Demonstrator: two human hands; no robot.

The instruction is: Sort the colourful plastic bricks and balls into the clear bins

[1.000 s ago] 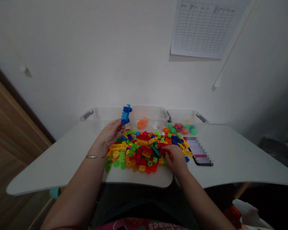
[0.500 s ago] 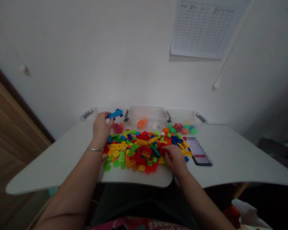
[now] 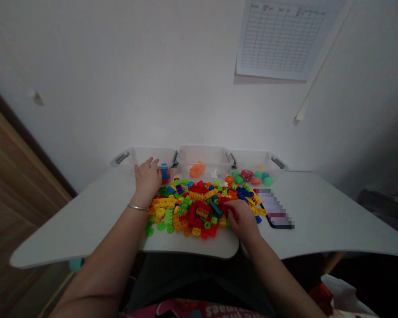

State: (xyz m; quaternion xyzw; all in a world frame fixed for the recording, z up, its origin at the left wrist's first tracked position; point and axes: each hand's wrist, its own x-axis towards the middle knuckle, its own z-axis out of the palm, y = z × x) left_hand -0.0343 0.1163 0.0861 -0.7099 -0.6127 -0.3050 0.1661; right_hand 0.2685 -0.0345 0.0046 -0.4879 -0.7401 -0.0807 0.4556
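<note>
As we find the scene at this moment, the left hand (image 3: 148, 179) stands open with its fingers spread, and a small blue plastic brick assembly (image 3: 165, 172) sits just beside it, in or against the left-hand clear plastic bin (image 3: 152, 154); at this angle we cannot tell whether the hand touches it. We judge this assembly light and stiff, with a smooth surface that may slip, and its snap joints could part under a twist, so the firmest hold would likely be across its main body rather than its small end parts. The right hand (image 3: 242, 219) rests at the right edge of a loose pile of multicoloured plastic building bricks (image 3: 199, 212), its fingers curled down into the pieces; whether it is clamped on any piece we cannot tell. These bricks appear light and hard, and are liable to shift when disturbed. Behind the pile stand a middle clear plastic bin (image 3: 202, 154) containing an orange plastic piece (image 3: 197, 170) and a right-hand clear plastic bin (image 3: 252, 154) with small round coloured balls (image 3: 247, 176) at its front. All of this rests on a curved white table (image 3: 318, 221), with a black-edged phone (image 3: 275, 210), its screen obscured, lying to the right of the pile.
</note>
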